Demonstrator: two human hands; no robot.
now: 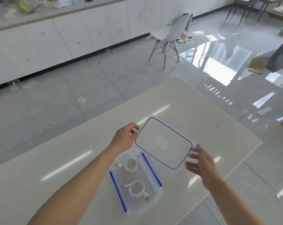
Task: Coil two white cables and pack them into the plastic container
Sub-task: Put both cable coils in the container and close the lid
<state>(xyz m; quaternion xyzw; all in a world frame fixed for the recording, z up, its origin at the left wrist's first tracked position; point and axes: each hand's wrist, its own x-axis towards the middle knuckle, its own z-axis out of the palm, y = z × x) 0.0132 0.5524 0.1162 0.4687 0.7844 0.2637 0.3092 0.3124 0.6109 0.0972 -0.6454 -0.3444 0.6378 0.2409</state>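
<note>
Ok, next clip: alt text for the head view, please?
Two bare hands hold a clear lid above a white table, the left hand pinching one end, the right hand open at the other. Below it stands an open plastic container with two coiled white cables inside.

The plastic container (157, 194) is showing clear, see-through walls with bright blue strips running along its two long sides. Inside it, both coiled cables (130, 164) (136, 189) are looking plain white. Just beyond the container, the lid (164, 142) is appearing transparent with a thin dark blue line tracing its rim. Under the container, the table (202, 111) is showing a glossy cream white. Far beyond the container, a chair (171, 32) is showing a white seat on pale wooden legs.
</note>
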